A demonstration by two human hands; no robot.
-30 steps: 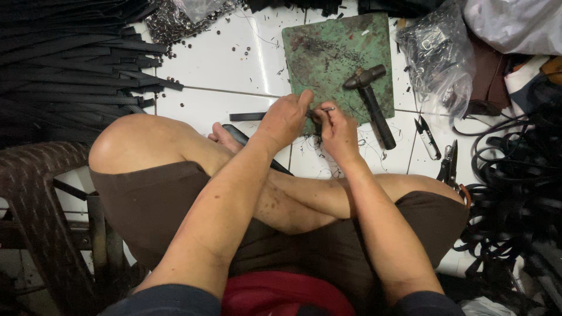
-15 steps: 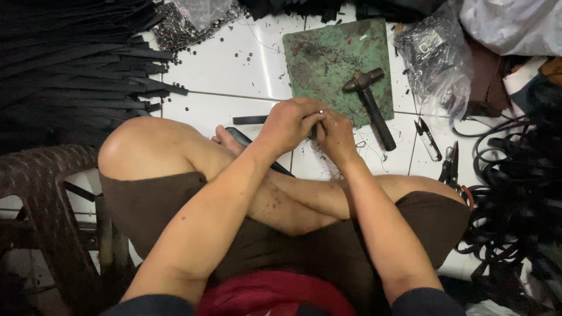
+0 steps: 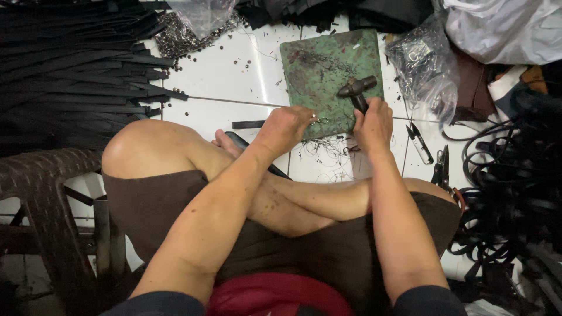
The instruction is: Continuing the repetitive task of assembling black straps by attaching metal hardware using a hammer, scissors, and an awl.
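Note:
I sit cross-legged on a white tiled floor. My right hand (image 3: 373,124) grips the handle of a dark hammer (image 3: 356,88), whose head rests on a worn green mat (image 3: 328,64). My left hand (image 3: 287,127) pinches a small metal ring piece (image 3: 319,120) at the mat's near edge, with a black strap (image 3: 253,151) running under it towards my foot.
A stack of black straps (image 3: 76,76) fills the left. Small rivets (image 3: 181,35) lie scattered at the top. Clear bags of metal parts (image 3: 422,64), snips (image 3: 421,143), pliers (image 3: 443,167) and coiled black cord (image 3: 515,193) sit on the right. A brown plastic stool (image 3: 41,181) stands at left.
My right hand left the small piece, moved to the hammer and took hold of its handle. The left hand stays at the mat's edge with the piece.

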